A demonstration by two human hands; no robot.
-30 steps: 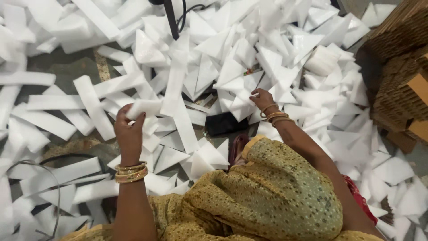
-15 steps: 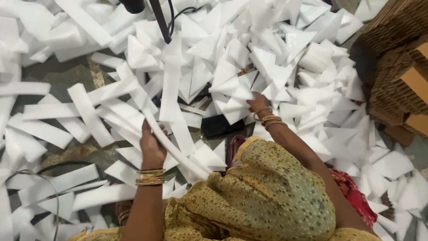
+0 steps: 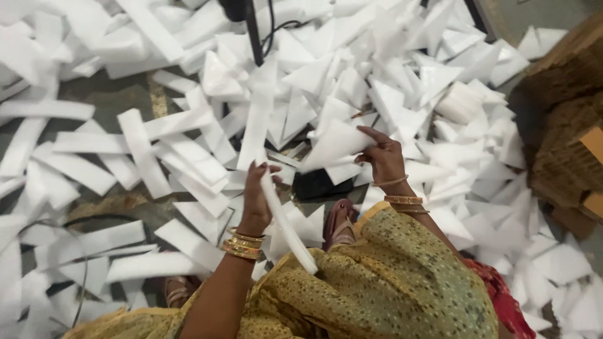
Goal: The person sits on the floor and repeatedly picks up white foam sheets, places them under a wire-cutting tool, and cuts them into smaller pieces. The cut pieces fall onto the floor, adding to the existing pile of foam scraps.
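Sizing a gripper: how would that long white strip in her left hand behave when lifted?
Probably light: the left hand lifts the long white strip by a fingertip pinch. Likely semi-stiff: it stays nearly straight past the grip, bowing slightly. Flat, so unlikely to roll.

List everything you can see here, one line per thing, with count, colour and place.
long foam strip: one, white, held in the left hand, slanting down toward the lap
triangular foam piece: one, white, held in the right hand
loose foam strips and triangles: too many to count, white, spread over the floor
floor: grey, bare patches showing upper left
black block: one, on the floor between the hands
black cable: top centre, running over the foam
cardboard stacks: brown, right edge
left hand: gold bangles at the wrist, gripping the strip
right hand: bangles at the wrist, pinching the triangle
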